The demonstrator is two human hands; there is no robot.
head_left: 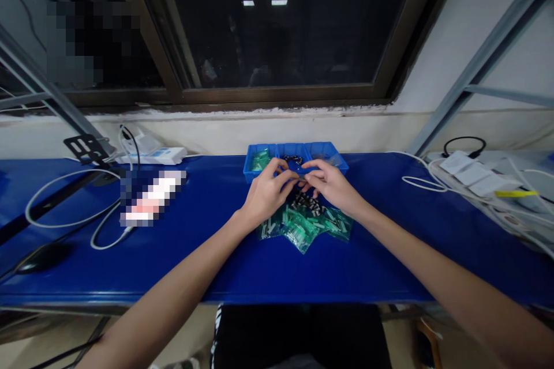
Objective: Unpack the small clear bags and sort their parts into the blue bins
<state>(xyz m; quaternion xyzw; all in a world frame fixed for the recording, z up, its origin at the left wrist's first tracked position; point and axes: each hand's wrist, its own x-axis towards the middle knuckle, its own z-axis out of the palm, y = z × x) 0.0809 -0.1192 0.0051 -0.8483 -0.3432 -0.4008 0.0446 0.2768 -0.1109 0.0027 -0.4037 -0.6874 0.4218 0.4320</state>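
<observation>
My left hand (270,189) and my right hand (329,183) meet fingertip to fingertip just in front of a blue three-part tray (247,168). The fingers of both are pinched together; whatever sits between them is too small to make out. Under the hands lies a heap of small black-and-silver pieces (308,203). Nearer to me, green plastic bags (300,232) with pale strips inside are spread on the table. The tray's left compartment holds green bags (261,159), its middle one dark small pieces (293,159), and its right one clear items (331,159).
A blue-covered table (194,265) runs along below a dark window (281,29). On the left are a white cable (32,199), a computer mouse (43,256), and a power strip (162,155). White adapters (470,173) and tangled cables lie at the right.
</observation>
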